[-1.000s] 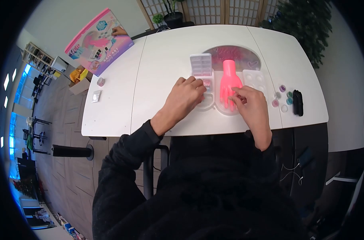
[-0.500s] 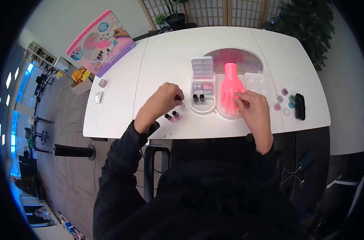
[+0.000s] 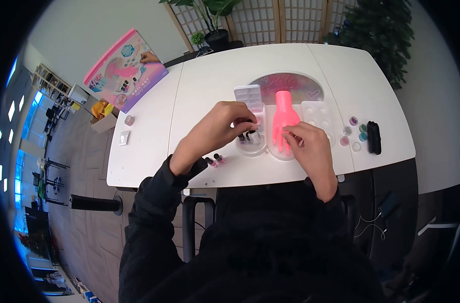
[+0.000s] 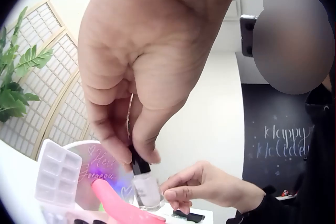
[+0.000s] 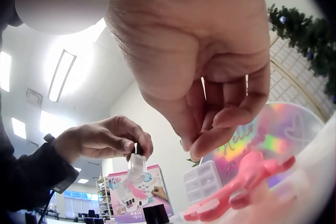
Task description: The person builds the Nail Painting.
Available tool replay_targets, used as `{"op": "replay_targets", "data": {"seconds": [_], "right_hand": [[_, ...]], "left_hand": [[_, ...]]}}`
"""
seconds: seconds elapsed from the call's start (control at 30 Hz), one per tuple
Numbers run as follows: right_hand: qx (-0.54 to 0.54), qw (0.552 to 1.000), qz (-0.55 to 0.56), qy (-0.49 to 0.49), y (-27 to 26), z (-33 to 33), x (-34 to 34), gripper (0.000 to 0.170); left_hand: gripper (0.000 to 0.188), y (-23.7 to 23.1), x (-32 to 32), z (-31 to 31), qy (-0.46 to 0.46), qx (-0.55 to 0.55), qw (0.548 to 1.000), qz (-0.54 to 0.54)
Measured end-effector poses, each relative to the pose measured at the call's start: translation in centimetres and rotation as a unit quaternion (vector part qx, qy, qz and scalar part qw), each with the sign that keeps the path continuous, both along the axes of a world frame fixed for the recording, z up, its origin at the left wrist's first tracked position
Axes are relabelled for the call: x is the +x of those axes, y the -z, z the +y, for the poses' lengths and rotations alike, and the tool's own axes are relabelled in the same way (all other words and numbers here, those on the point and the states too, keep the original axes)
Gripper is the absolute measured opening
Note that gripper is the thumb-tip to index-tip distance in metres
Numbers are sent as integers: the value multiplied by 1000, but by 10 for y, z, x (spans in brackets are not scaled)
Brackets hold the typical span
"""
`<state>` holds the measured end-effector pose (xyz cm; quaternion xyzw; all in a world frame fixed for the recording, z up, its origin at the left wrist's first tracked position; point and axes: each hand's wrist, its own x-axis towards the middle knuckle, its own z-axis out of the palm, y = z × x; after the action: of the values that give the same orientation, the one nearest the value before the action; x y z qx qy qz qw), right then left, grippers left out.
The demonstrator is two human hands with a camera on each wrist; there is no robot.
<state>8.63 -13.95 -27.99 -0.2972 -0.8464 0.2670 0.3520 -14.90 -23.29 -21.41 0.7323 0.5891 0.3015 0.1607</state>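
My left hand pinches the black cap of a small polish bottle with thumb and fingers; its glass body looks whitish and hangs upright over the tray's left part. Beside it lies a pink model hand, palm end toward the back and fingers toward me. Over its fingers is my right hand, fingers curled and thumb tip meeting the index finger. Nothing shows between those fingertips in the right wrist view. Dark-capped bottles in the tray are partly hidden by my left hand.
Two pink bottles stand near the table's front edge. Small glitter pots and a black case are on the right. A colourful box, a little pot and a packet sit at the left.
My left hand has gone from over the tray to the loose bottles, then back right with a bottle by its cap. My right hand stays over the pink model hand. The head view has shifted slightly.
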Motion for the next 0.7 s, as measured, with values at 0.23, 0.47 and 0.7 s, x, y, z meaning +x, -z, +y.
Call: {"op": "replay_targets", "data": {"seconds": [0.23, 0.47, 0.7], "right_hand": [[2, 1000, -28, 10, 1, 7, 6, 11], [-7, 999, -29, 16, 0, 9, 11, 11], [-15, 999, -29, 15, -1, 12, 16, 12]], "left_hand": [[15, 18, 1, 23, 43, -2, 999, 29], [17, 38, 1, 32, 45, 3, 993, 111], [18, 48, 6, 29, 59, 27, 988, 142]]}}
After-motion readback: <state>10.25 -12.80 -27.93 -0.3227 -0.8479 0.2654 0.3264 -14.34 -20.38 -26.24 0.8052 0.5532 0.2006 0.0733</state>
